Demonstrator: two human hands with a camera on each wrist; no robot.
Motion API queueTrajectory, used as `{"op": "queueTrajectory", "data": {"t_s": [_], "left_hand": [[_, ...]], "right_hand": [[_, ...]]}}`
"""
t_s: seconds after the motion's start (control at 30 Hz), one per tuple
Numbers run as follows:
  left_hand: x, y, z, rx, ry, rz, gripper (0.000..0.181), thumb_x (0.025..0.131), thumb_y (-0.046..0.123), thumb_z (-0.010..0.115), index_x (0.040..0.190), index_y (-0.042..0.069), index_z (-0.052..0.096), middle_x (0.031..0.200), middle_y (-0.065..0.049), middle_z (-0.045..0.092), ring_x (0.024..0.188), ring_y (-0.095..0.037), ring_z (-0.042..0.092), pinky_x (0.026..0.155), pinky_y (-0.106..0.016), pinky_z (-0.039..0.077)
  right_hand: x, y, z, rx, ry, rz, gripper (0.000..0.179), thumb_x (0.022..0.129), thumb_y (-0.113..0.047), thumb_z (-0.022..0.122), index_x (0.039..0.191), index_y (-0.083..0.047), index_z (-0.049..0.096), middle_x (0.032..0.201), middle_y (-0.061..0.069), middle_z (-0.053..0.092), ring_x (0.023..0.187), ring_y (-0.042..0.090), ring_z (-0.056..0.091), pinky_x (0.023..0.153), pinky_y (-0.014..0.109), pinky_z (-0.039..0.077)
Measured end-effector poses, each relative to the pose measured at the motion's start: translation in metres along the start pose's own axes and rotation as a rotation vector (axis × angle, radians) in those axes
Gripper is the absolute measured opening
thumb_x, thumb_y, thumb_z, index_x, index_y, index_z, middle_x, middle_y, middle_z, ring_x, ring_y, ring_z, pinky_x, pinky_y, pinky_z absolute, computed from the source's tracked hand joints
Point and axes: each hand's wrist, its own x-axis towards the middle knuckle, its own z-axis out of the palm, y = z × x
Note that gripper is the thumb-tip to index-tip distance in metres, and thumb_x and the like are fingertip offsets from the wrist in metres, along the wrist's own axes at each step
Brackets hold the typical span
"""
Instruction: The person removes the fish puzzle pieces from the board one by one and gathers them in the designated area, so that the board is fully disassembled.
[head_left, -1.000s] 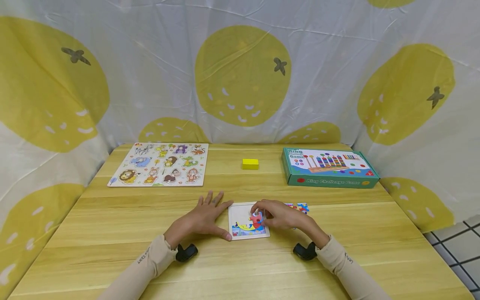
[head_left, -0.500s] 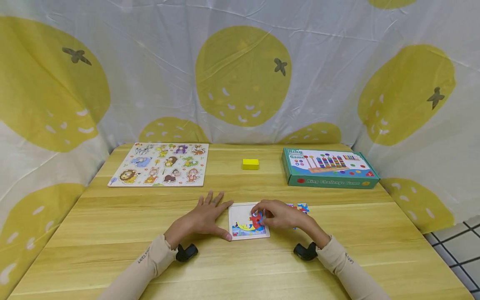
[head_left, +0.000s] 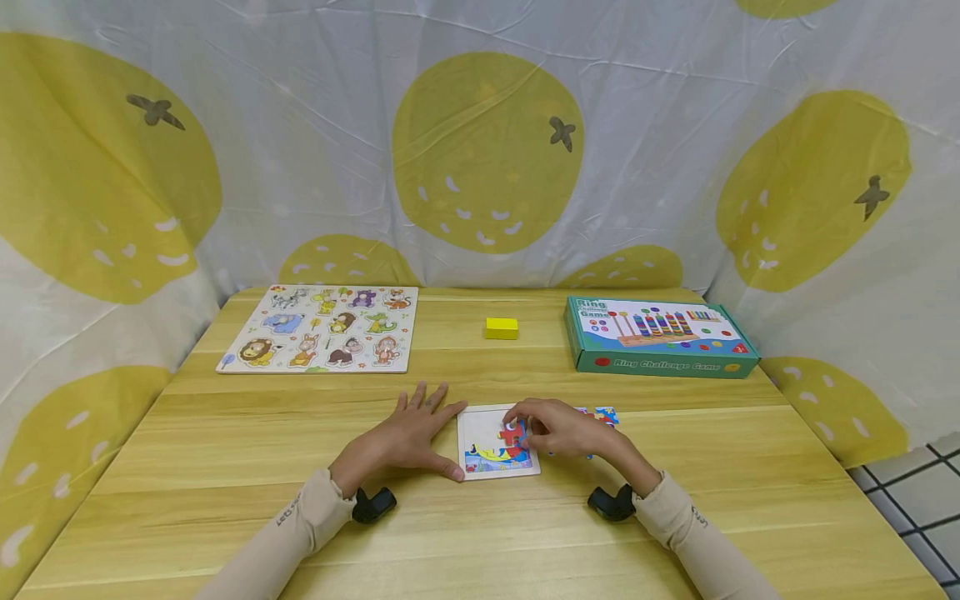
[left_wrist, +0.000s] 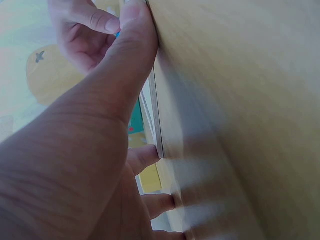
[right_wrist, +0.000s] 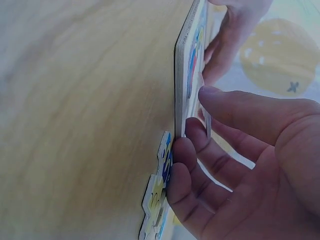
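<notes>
One red piece (head_left: 512, 437), right hand (head_left: 564, 428) pinching (tray (head_left: 480, 426) beneath)

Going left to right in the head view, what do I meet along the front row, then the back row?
Front: left hand, framed jigsaw puzzle, right hand. Back: animal puzzle board, yellow block, Ring Challenge Game box.

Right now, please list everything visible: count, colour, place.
table: one, yellowish, foreground
puzzle tray: one, pale, front centre
held piece: one, mainly red, tray's right side
loose pieces: several, multicoloured, right of tray
animal board: one, cream, back left
block: one, yellow, back centre
game box: one, green, back right
cloth: count unclear, white and yellow, behind table
floor tiles: several, white, far right
sleeves: two, beige, front
wrist devices: two, black, by sleeves
left hand: one, bare, touching tray
right hand: one, bare, pinching held piece
</notes>
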Motion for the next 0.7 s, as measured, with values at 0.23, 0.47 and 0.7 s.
{"op": "queueTrajectory", "data": {"t_s": [0.23, 0.47, 0.7], "left_hand": [[-0.001, 0.000, -0.001, -0.001, -0.004, -0.006, 0.105, 0.067, 0.070, 0.070, 0.152, 0.023, 0.029, 0.159, -0.019, 0.008, 0.142, -0.050, -0.003, 0.111, -0.066, 0.002], [-0.002, 0.001, -0.002, -0.002, -0.006, -0.006, 0.105, 0.068, 0.069, 0.071, 0.152, 0.023, 0.029, 0.159, -0.018, 0.008, 0.142, -0.049, -0.003, 0.111, -0.065, 0.001], [-0.003, 0.001, -0.002, 0.000, -0.003, 0.002, 0.106, 0.068, 0.069, 0.071, 0.152, 0.022, 0.029, 0.159, -0.019, 0.008, 0.142, -0.050, -0.003, 0.111, -0.066, 0.002]], "right_hand": [[-0.001, 0.000, 0.000, 0.018, 0.017, 0.001, 0.028, 0.092, -0.012, 0.064, 0.120, -0.011, 0.061, 0.082, -0.005, 0.052, 0.067, 0.008, 0.046, 0.060, 0.021, 0.040], [-0.011, 0.003, -0.006, 0.079, 0.067, -0.010, 0.031, 0.089, -0.010, 0.069, 0.119, -0.009, 0.063, 0.084, -0.003, 0.056, 0.069, 0.011, 0.049, 0.060, 0.022, 0.043], [-0.025, 0.010, -0.020, 0.115, 0.111, -0.008, 0.031, 0.090, -0.014, 0.068, 0.121, -0.015, 0.064, 0.078, -0.004, 0.055, 0.066, 0.010, 0.049, 0.059, 0.022, 0.043]]}}
